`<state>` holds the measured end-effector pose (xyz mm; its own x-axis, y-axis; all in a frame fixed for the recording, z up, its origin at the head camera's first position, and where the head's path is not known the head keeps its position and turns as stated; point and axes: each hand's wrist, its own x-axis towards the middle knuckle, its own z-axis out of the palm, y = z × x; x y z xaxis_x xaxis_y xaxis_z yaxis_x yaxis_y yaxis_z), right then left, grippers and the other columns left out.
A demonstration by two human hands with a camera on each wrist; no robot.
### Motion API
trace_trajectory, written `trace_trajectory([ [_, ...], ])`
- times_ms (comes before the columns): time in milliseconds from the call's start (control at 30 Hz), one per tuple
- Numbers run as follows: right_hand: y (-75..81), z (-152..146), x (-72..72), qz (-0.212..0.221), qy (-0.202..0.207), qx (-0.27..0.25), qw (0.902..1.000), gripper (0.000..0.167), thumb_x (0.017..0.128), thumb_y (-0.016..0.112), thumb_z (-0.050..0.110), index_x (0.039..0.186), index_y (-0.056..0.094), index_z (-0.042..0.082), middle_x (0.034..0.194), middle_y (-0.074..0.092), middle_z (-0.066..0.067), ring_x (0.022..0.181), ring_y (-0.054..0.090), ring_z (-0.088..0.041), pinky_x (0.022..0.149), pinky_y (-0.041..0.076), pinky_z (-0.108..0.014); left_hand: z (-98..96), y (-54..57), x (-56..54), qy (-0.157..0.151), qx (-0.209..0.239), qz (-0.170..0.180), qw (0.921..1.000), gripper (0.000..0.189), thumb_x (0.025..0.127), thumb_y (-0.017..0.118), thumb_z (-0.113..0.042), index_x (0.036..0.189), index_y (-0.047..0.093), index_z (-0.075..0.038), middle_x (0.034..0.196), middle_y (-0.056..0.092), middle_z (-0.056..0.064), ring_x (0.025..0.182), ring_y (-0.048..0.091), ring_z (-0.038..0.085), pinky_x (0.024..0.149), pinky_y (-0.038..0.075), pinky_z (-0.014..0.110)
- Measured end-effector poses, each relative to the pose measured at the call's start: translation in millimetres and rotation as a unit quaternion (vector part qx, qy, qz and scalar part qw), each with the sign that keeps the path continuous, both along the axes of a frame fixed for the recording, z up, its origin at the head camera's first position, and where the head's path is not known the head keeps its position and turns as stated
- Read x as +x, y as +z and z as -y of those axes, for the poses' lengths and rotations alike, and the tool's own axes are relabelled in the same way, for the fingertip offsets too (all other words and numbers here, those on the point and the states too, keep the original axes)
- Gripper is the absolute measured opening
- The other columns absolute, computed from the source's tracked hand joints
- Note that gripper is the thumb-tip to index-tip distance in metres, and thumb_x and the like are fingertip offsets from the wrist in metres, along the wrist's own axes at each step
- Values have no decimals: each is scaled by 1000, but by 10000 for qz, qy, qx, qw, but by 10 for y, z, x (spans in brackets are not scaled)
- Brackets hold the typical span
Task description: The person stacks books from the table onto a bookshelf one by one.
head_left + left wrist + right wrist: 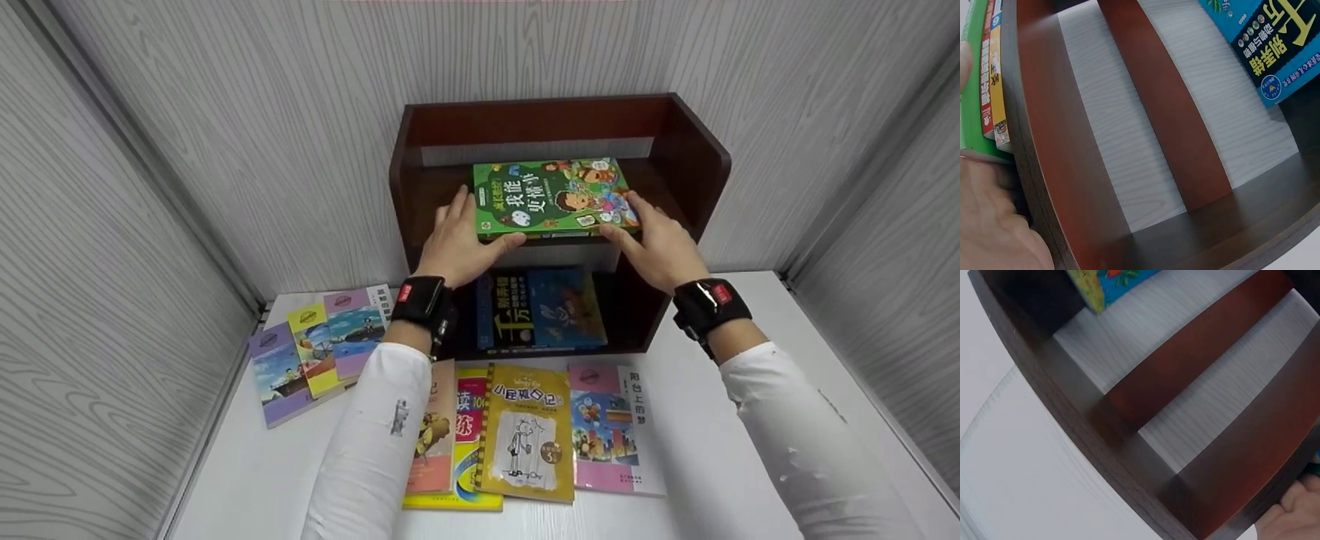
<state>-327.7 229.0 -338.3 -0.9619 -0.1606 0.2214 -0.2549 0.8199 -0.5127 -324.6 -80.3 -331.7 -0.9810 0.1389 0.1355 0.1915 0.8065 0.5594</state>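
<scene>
A green picture-covered book [551,196] lies flat on the upper shelf, on top of other books whose red spine [987,84] and yellow spine [997,73] show in the left wrist view. My left hand [457,244] is at the stack's left side, fingers stretched along that edge and thumb at the front. At the right front corner my right hand [660,244] touches the stack with thumb and index finger; its other fingers are mostly hidden in the head view.
The dark brown shelf unit [401,180] stands against the back wall. Blue books [566,307] lie on its lower shelf. On the white table in front are a yellow comic-style book [529,435], a pink-and-white book [607,427] and others. Several fanned books [349,330] lie at left.
</scene>
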Motion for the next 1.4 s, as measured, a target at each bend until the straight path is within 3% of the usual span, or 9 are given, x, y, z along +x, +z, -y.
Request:
trace_trajectory([
  [233, 19, 43, -29, -4, -31, 75, 10000, 96, 101, 46, 73, 169, 21, 10, 163, 39, -31, 145, 44, -53, 118, 37, -66, 29, -17, 19, -30, 105, -255, 9996, 102, 98, 58, -71, 171, 9, -20, 179, 8, 9, 160, 21, 34, 120, 39, 59],
  [400, 17, 65, -31, -142, -65, 82, 9998, 94, 101, 48, 72, 169, 24, 11, 159, 44, -31, 137, 51, -54, 112, 42, -66, 50, -40, 55, -98, 145, -424, 9989, 84, 100, 57, -66, 169, 25, -30, 178, 16, 10, 158, 25, 34, 116, 42, 62],
  [533, -6, 67, -25, -236, -123, 34, 9996, 93, 100, 50, 72, 168, 28, 13, 157, 48, -31, 131, 55, -55, 107, 45, -66, 43, -59, 77, -54, 152, -405, 9990, 77, 101, 56, -65, 167, 32, -31, 176, 22, 9, 158, 25, 33, 117, 40, 62],
  [900, -13, 93, -15, -275, -372, 105, 9989, 93, 100, 49, 73, 168, 29, 14, 151, 52, -35, 121, 60, -58, 99, 49, -67, 4, -48, 99, 71, 270, -331, 9991, 77, 102, 56, -64, 167, 31, -31, 176, 22, 5, 154, 30, 28, 114, 44, 51],
  [1233, -114, 89, -27, -710, -307, 182, 9968, 86, 104, 55, 62, 166, 32, 7, 153, 51, -33, 130, 56, -57, 108, 46, -68, 7, -62, 99, 92, 362, -322, 9988, 80, 101, 57, -63, 168, 30, -28, 176, 23, 5, 154, 30, 27, 118, 41, 49],
  [1400, -137, 92, -39, -729, -323, 86, 9968, 86, 103, 56, 62, 166, 33, 8, 153, 51, -33, 130, 56, -57, 108, 45, -68, 0, -84, 91, 109, 336, -402, 9986, 81, 100, 57, -64, 168, 31, -28, 175, 24, 4, 155, 31, 27, 118, 42, 49],
])
